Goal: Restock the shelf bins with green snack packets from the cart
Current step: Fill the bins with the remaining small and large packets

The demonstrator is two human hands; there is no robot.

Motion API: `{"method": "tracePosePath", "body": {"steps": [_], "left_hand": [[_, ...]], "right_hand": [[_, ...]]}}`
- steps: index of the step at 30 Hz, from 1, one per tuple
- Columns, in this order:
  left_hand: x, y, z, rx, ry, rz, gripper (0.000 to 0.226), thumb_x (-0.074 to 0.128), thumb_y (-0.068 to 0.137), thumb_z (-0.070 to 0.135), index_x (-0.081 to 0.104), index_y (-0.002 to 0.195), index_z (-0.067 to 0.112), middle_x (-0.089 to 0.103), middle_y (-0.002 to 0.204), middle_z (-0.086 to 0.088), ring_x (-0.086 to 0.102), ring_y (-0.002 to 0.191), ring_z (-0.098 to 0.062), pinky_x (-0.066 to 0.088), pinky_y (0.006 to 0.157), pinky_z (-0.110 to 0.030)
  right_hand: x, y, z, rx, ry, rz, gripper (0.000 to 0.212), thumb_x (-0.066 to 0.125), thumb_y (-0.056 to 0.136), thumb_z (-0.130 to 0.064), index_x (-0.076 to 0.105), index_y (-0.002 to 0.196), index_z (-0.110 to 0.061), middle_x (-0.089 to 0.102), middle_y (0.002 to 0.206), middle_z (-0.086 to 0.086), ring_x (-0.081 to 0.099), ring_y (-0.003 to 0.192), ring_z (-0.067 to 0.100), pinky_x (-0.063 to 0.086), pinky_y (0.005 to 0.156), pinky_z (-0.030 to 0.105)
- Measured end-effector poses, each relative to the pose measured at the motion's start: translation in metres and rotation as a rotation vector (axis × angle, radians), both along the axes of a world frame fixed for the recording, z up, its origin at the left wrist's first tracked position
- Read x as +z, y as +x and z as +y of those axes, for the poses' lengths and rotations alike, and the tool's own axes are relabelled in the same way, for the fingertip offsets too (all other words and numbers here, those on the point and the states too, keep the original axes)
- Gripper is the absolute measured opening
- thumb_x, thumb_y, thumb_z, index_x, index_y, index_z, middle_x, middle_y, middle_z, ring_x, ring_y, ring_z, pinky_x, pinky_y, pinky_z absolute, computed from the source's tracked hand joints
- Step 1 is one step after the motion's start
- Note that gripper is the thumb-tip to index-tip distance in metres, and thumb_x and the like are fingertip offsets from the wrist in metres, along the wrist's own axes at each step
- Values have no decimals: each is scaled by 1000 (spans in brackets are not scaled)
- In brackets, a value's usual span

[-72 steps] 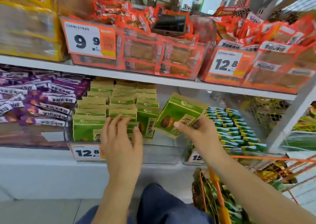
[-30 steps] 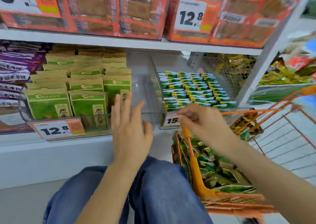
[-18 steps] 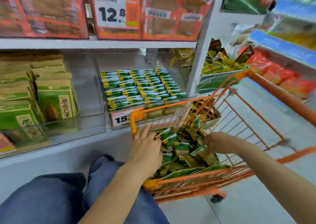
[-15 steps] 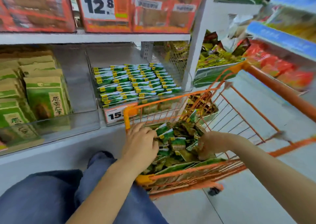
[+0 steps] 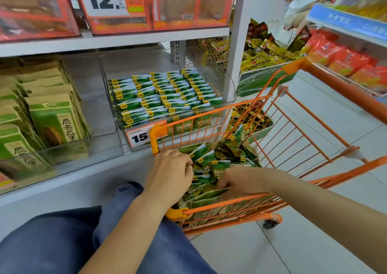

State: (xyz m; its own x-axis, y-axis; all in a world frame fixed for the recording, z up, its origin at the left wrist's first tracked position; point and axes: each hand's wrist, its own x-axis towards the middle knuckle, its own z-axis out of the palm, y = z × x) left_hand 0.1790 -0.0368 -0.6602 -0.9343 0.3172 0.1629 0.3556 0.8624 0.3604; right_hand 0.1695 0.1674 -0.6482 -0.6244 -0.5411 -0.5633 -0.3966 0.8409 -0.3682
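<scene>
Shelf unit (image 5: 125, 41): white, spanning the far left and centre. Lower level fitted with clear bins side by side.

Orange cart (image 5: 293, 139): parked at near right, its far corner just in front of the right-hand bin. Basket bottom covered by a loose heap of green snack packets (image 5: 219, 165), so ample stock left to move.

Left clear bin (image 5: 100, 144): tall green seed bags (image 5: 56, 123) ranked along its left side; right portion of this bin showing bare plastic.

Right clear bin (image 5: 228, 79): small green packets in rows (image 5: 163, 98), laid in neat overlapping ranks, matching those in the cart. Fill level below the bin's rim, with bare wall visible behind the far rows. Judged partly restocked, capacity remaining.

Left hand (image 5: 169, 169): inside the cart at its near-left corner, knuckles up, fingers curled down into the heap. Grip apparently closing around packets; a secured hold cannot be confirmed, fingertips being hidden.

Right hand (image 5: 243, 179): inside the cart near its near edge, fingers curled into the same heap. Grip likewise buried; clamped or not, cannot tell.

Status: gathering step in hand. No packet lifted clear of the cart. Remaining: collect a handful, carry to the right bin, lay in rows, repeat until the cart heap is gone or the bin is full.
</scene>
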Motion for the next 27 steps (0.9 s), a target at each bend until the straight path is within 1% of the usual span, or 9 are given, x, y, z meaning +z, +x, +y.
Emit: {"method": "tracePosePath", "body": {"steps": [5,8,11,13,16,19,21,24,27], "left_hand": [[7,1,-1,1,231,-45,28,44,100,37,61,119,27,60,118,13,48,117,-6,33,96,-21],[22,2,-9,106,761,-223,23,45,97,43,61,108,31,66,105,14,58,100,-1,41,80,-11],[37,0,-23,254,1294,-369,35,48,83,54,66,98,28,72,84,5,67,82,-12,50,71,-24],[46,-1,-33,261,1555,-536,38,52,76,52,66,98,24,72,86,-2,68,82,-17,54,73,-33],[57,3,-52,230,1634,-646,36,58,73,43,63,101,20,72,92,-7,69,85,-19,58,72,-35],[59,7,-84,285,1511,-547,27,68,77,30,66,100,16,73,91,-8,67,81,-19,49,49,-22],[56,8,-111,391,1472,-500,14,67,85,24,69,96,17,74,88,-7,67,79,-17,47,49,-20],[57,10,-145,499,1793,-446,21,68,79,20,66,100,16,74,88,-2,70,76,-13,53,56,-20],[57,11,-162,482,1929,-338,29,70,72,17,65,100,15,74,93,-2,71,80,-14,54,58,-19]], "right_hand": [[18,-7,0,-83,-194,15,29,59,94,-31,65,71,-14,47,60,2,39,54,13,34,58,27],[40,-16,5,-233,-429,31,38,61,92,-36,62,79,0,42,66,11,38,57,19,30,59,24],[57,-22,0,-384,-622,48,47,64,83,-55,70,91,-9,57,88,33,53,77,48,39,68,37],[68,-24,-13,-472,-723,53,46,65,82,-54,71,93,-10,64,94,29,61,84,47,46,71,41],[79,-25,-46,-537,-821,31,38,63,88,-34,68,97,3,71,91,22,68,77,31,52,67,34],[85,-28,-86,-552,-831,25,28,68,87,-27,72,95,0,72,77,10,66,64,16,51,57,25],[89,-32,-109,-599,-817,-53,23,67,86,-27,74,98,-8,75,84,9,70,71,17,58,70,30],[91,-32,-139,-741,-937,-233,42,66,80,-44,69,107,-12,74,99,10,71,90,24,58,82,37],[84,-25,-173,-756,-1123,-310,37,65,78,-36,66,107,-14,73,103,7,69,99,22,58,79,29]]}}
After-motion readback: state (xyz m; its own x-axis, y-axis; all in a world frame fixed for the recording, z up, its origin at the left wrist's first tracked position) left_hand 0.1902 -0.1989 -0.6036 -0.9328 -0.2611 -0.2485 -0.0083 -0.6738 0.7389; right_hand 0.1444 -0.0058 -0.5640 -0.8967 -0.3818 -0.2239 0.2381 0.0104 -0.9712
